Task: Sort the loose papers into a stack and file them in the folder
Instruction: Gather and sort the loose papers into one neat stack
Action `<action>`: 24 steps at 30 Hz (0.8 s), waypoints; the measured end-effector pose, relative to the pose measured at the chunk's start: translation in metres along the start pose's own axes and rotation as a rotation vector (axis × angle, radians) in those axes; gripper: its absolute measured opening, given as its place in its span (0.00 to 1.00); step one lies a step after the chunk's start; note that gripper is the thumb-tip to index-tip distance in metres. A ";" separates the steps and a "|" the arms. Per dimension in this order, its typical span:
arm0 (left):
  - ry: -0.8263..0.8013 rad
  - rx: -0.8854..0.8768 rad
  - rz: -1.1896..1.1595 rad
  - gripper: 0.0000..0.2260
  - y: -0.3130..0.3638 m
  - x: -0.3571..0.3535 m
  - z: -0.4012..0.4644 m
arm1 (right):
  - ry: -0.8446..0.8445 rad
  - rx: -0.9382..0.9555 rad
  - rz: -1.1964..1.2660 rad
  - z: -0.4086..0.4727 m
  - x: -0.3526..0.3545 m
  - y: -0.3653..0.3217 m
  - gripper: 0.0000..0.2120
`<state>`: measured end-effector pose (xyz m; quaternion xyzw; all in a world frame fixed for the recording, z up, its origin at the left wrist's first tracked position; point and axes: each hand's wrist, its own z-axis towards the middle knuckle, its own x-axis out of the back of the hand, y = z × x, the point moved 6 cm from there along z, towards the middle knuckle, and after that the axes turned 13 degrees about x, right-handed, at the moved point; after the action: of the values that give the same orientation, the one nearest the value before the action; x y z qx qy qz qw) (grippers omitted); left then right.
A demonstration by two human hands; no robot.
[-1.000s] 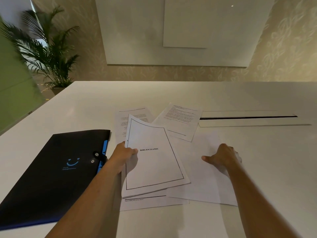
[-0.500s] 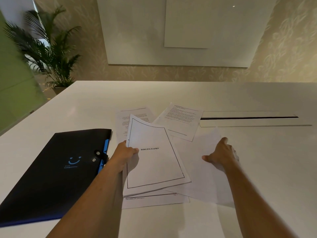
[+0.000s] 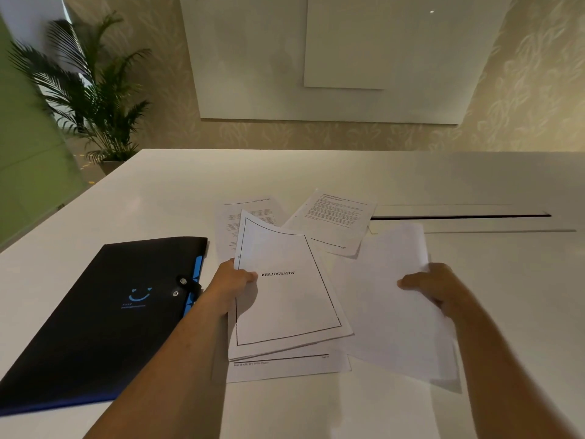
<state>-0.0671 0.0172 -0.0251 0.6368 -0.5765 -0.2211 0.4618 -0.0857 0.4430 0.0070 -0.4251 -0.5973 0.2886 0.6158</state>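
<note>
The left hand (image 3: 232,285) gripped a thin bundle of sheets (image 3: 285,296) at its left edge, with the thumb pressed on the top page, just beside the printed word BIBLIOGRAPHY. This bundle was raised a little from the table (image 3: 348,172), and its far corner curled upward. Under the bundle, toward the person, one more page (image 3: 291,367) lay flat, with only its lower strip showing.

The right hand (image 3: 433,288) pinched a blank sheet (image 3: 386,296) at its right edge, thumb on top and the other fingers under it. The sheet was tilted and lifted, and it threw a shadow on the table below its near corner.

Beyond the left grip lay a printed page (image 3: 250,210), partly covered by the bundle. Between the two grips, farther away, another printed page (image 3: 335,220) rested flat on the table.

To the left of the left hand lay the dark folder (image 3: 104,312), closed with its snap strap, just beside the wrist
</note>
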 end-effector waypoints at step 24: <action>-0.136 -0.014 0.019 0.17 0.004 0.002 -0.011 | -0.244 0.608 0.620 -0.037 -0.023 -0.170 0.23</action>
<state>-0.0596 0.0189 -0.0160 0.6116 -0.6110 -0.2633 0.4281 -0.0776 0.3366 0.1460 -0.3468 -0.3979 0.6698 0.5222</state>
